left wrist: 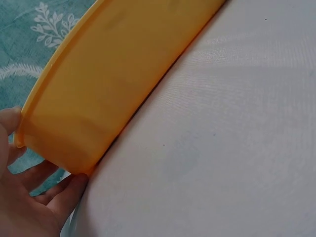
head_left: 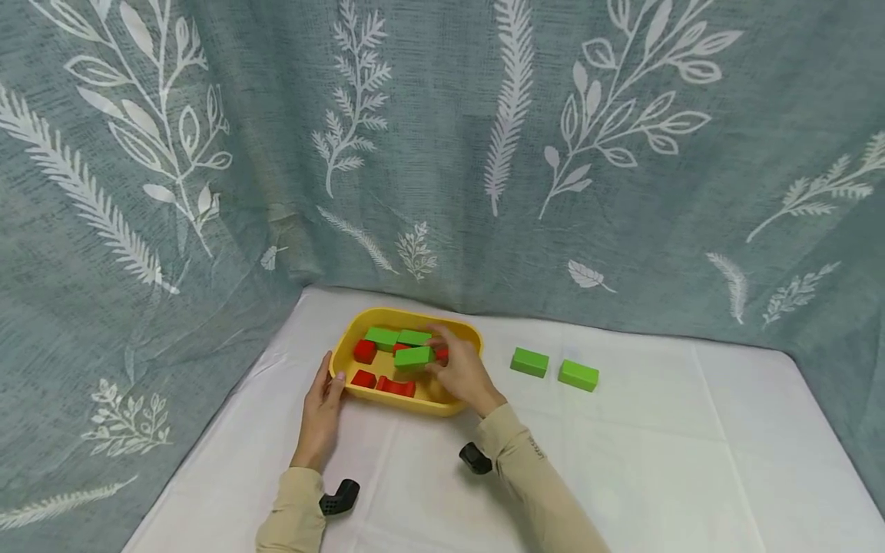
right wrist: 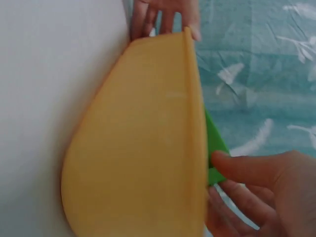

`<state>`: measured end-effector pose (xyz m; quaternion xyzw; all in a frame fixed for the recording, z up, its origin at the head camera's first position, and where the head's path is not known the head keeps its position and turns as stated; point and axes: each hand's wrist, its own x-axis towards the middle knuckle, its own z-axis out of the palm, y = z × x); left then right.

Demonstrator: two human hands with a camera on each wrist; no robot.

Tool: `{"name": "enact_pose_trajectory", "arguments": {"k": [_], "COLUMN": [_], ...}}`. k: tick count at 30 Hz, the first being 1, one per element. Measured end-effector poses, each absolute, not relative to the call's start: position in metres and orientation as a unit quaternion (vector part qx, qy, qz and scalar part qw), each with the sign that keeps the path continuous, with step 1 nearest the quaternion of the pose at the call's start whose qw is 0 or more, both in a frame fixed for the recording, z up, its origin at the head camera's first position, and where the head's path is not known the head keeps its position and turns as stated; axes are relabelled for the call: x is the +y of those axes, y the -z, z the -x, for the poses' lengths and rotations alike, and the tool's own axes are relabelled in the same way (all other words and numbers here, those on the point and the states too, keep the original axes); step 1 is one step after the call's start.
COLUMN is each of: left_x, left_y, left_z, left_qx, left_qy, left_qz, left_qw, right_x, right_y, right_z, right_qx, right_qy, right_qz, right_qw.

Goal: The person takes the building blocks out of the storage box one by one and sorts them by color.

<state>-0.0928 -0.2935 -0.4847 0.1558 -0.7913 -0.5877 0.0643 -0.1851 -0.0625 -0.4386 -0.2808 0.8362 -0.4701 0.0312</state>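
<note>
A yellow tray sits on the white cloth, holding green and red blocks. At its near left corner my left hand grips it, thumb at the rim and fingers along the outer wall; the left wrist view shows these fingers against the wall. My right hand reaches over the tray's right part and pinches a green block between thumb and fingers. In the right wrist view, the tray wall partly hides that green block. Beneath and around it lie a red cube, a notched red block and another green block.
Two green blocks lie on the cloth right of the tray. Black wrist-mounted devices stick out beside both sleeves. A patterned teal curtain hangs behind the table.
</note>
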Motion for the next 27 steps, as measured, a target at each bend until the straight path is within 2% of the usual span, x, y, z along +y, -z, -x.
{"name": "enact_pose_trajectory", "arguments": {"k": [6, 11, 20, 27], "left_x": [-0.294, -0.290, -0.286, -0.283], "left_y": [0.487, 0.489, 0.487, 0.487], "left_z": [0.092, 0.095, 0.097, 0.098], "left_qx": [-0.791, -0.788, -0.799, -0.800], "left_qy": [0.586, 0.592, 0.573, 0.571], "left_qz": [-0.159, -0.151, -0.165, -0.174], "left_qw": [0.069, 0.071, 0.072, 0.066], "right_x": [-0.026, 0.019, 0.113, 0.194], "right_y": [0.430, 0.425, 0.426, 0.442], "right_z": [0.187, 0.189, 0.200, 0.194], "right_qx": [0.814, 0.798, 0.839, 0.853], "right_qy": [0.494, 0.526, 0.497, 0.496], "right_qz": [0.307, 0.293, 0.219, 0.153], "right_qw": [-0.002, -0.017, -0.043, -0.058]}}
